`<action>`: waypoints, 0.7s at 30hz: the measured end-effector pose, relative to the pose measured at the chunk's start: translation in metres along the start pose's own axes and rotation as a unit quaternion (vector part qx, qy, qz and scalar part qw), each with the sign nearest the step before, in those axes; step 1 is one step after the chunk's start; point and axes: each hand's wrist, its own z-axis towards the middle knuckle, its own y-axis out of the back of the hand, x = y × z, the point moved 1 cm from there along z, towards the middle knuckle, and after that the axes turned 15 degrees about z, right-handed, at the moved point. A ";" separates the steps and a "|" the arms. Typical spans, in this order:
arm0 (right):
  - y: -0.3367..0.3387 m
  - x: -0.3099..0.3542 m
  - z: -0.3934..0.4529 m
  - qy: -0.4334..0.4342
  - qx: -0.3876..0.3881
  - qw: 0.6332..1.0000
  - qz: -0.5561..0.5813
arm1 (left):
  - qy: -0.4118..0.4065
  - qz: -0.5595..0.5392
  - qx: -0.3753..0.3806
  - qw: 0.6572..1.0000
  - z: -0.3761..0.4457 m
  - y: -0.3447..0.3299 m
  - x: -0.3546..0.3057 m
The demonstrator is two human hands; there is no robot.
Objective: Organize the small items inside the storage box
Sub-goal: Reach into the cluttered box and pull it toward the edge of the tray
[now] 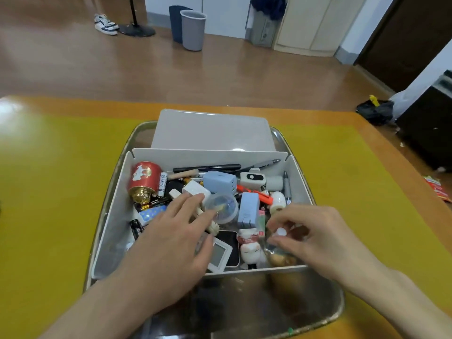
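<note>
Reaching into the storage box (115, 231) with the left hand (171, 245), fingers lying straight and spread over the clutter, fingertips touching a small clear round container (221, 207) and the white charger cube (195, 189) just beside it, gripping nothing. Pinching a small white-capped clear item (280, 232) with the right hand (318, 237), thumb and fingers curling round it at the box's near right corner; too blurred for telling what the item is.

Sitting directly under and between the hands: a white device with a small screen (221, 255), lying on a black pad (231, 237), and a white cat figurine (252, 250) beside it. Lying farther in: a pale blue plug adapter (248, 211), another pale blue charger (220, 182), an orange marker (261, 195), a white egg-shaped toy (277, 200), batteries (156, 201) and a blue dotted case (152, 214). Leaning at the far left corner: a red and gold tin (144, 181), tilting on its side. Lying along the far wall: black pens (208, 168) and a white gadget with a black oval (253, 178).

Resting inside a metal tray (305, 311), the white box filling its middle, with the box's lid (212, 130) lying flat behind it, partly over the tray's far edge. Carrying the tray: a yellow-topped counter (49, 192) with an orange border. Standing on the wooden floor beyond: a grey bin (193, 29) and a pair of sneakers (106, 24).
</note>
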 end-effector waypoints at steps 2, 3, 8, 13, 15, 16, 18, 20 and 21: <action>-0.002 0.001 0.002 -0.002 0.028 1.000 0.004 | 0.005 0.001 0.000 1.000 -0.001 -0.001 0.000; -0.003 0.002 0.003 -0.003 0.049 0.999 -0.005 | 0.006 0.002 -0.002 1.000 -0.001 -0.001 -0.001; -0.003 0.003 0.008 -0.049 0.130 0.990 -0.007 | 0.009 0.016 -0.004 1.000 -0.001 0.000 -0.002; -0.001 0.005 0.012 -0.085 0.166 0.982 0.007 | 0.005 0.021 -0.009 1.000 -0.001 0.000 -0.002; 0.000 0.006 0.011 -0.086 0.170 0.982 0.007 | 0.006 0.015 -0.010 1.000 -0.001 0.000 -0.002; 0.000 0.006 0.011 -0.086 0.170 0.982 0.009 | 0.007 0.011 -0.009 1.000 -0.001 0.000 -0.002; 0.000 0.005 0.010 -0.085 0.167 0.982 0.020 | 0.007 0.012 -0.013 1.000 0.000 -0.002 -0.001; 0.000 0.005 0.008 -0.081 0.166 0.982 0.031 | 0.003 0.015 -0.019 1.000 -0.001 -0.004 0.000; -0.001 0.005 0.007 -0.077 0.167 0.983 0.031 | 0.003 0.014 -0.022 1.000 -0.001 -0.004 0.000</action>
